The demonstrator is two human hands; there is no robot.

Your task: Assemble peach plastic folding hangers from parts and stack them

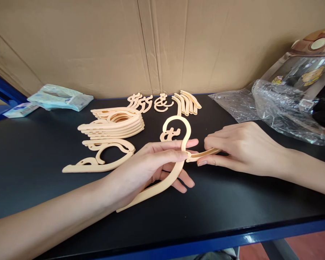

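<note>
My left hand [162,159] pinches a cream plastic folding clothes hanger [176,169] near its joint, thumb on top. The hanger's hook curves up above my thumb and one arm slopes down to the left beneath my palm. Between its thumb and fingers, my right hand [241,150] grips the other hanger arm [203,154], which meets the joint at my left thumb tip. Behind the hook lie small loose hook pieces [170,135]. Left of my left hand, a folded hanger [97,167] rests on the black tabletop [222,209], before a stack of folded hangers [116,126].
Along the back lie several loose hooks [141,102] and curved hanger arms [188,103]. A pale blue plastic packet [59,97] sits at the back left. Crumpled clear plastic [278,108] and a bottle with a brown lid [300,68] stand right. Cardboard [97,47] rises behind.
</note>
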